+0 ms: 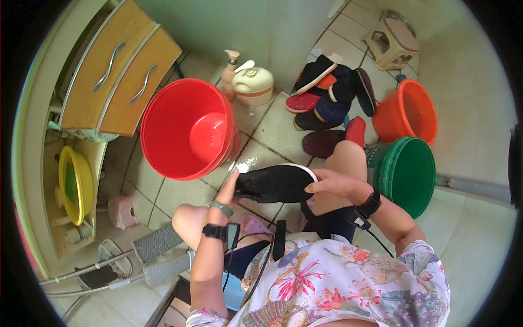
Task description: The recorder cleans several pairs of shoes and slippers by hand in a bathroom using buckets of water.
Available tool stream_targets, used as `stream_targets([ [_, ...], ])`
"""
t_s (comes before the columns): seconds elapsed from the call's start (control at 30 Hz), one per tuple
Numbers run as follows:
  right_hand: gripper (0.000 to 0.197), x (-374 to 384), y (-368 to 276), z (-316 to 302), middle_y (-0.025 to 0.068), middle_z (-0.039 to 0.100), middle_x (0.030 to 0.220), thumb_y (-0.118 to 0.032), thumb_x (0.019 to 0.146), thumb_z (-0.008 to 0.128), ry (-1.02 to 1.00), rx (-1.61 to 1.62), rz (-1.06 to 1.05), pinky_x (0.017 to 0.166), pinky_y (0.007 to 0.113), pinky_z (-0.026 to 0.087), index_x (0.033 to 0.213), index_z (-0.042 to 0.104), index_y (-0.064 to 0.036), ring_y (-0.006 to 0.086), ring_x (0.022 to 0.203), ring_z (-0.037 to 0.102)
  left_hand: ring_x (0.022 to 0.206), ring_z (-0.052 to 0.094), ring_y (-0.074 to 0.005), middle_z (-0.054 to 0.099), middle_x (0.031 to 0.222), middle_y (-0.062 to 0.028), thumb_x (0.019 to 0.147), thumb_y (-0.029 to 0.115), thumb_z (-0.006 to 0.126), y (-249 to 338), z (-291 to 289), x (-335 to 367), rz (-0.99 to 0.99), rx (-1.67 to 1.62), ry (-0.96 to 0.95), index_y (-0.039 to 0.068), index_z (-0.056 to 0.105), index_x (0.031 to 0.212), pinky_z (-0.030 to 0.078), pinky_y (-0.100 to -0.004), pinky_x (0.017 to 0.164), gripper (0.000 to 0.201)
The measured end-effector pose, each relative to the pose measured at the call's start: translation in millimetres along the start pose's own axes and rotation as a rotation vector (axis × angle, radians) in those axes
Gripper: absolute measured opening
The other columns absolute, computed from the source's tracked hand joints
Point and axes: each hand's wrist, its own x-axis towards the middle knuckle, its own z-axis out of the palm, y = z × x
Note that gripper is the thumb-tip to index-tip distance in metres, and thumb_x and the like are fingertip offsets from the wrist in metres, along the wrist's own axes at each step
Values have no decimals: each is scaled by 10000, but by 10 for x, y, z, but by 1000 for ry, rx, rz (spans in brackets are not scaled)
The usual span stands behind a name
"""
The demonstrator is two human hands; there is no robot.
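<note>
A black slip-on shoe (284, 183) with a white sole edge is held level above the tiled floor, between my knees. My right hand (339, 184) grips its rounded right end, thumb on the near side. At the other end, my left hand (225, 191) holds the shoe with its fingers along the edge; part of those fingers is hidden. The left end of the shoe looks dark and shiny. Beyond my right knee lies a pile of shoes (331, 92) in black, red and blue, with a dark maroon shoe (322, 144) at its near side.
A red bucket (188, 128) stands ahead to the left, near a pump bottle (229, 73) and a cream container (253, 84). On the right are an orange bucket (388, 115) and a green bucket (389, 169). A stool (393, 41) stands far right; a drawer cabinet (117, 71) is left.
</note>
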Motion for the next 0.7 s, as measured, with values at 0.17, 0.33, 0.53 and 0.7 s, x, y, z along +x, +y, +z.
stream_targets([
  [0.17, 492, -153, -123, 18, -7, 580, 1023, -216, 836, 568, -46, 35, 28, 760, 234, 464, 1284, 454, -49, 73, 859, 525, 981, 571, -194, 594, 1067, -85, 931, 490, 423, 56, -105, -48, 2, 3, -169, 83, 517, 1143, 484, -352, 828, 468],
  [0.33, 418, -179, -172, -19, -9, 587, 1060, -198, 846, 560, -5, 170, 23, 767, 216, 442, 1223, 494, -31, 80, 889, 537, 972, 553, -159, 543, 1095, -49, 939, 408, 467, 82, 14, -241, 6, 2, -216, 59, 458, 1212, 455, -321, 877, 443],
  [0.53, 448, -50, -274, -267, 34, 603, 1081, -357, 882, 537, -55, 300, -8, 762, 288, 505, 1219, 493, -64, 132, 893, 589, 1003, 584, -167, 579, 1141, -90, 870, 334, 605, 196, 119, -391, -47, 42, -446, 30, 444, 1259, 485, -309, 857, 519],
  [0.7, 557, -157, -647, -292, 110, 543, 1193, -450, 890, 510, 187, 323, 33, 771, 330, 501, 1282, 419, -65, 213, 901, 605, 872, 647, -196, 641, 1026, -95, 864, 174, 586, 571, 510, -587, -193, 21, -233, 6, 525, 1179, 540, -307, 747, 362],
])
